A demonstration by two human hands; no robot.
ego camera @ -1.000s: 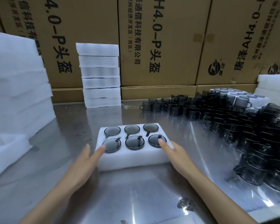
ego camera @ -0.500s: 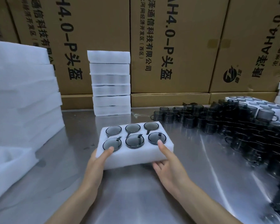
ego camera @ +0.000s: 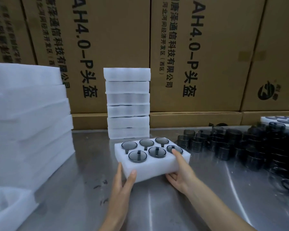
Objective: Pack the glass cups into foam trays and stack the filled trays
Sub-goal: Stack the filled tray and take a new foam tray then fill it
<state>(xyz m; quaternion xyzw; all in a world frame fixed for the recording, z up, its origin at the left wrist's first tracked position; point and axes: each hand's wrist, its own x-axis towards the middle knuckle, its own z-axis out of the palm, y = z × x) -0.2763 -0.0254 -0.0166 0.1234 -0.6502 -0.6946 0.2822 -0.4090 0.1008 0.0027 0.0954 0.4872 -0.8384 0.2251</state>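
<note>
Head view showed you with the filled foam tray between both hands, near the middle of the steel table. Your left hand gripped its near left corner — thumb curled over the front face. Your right hand held the right end, thumb lying on top beside one of the six dark glass cups. Behind it stood a stack of trays against the cardboard boxes — loose cups crowded the right side.
</note>
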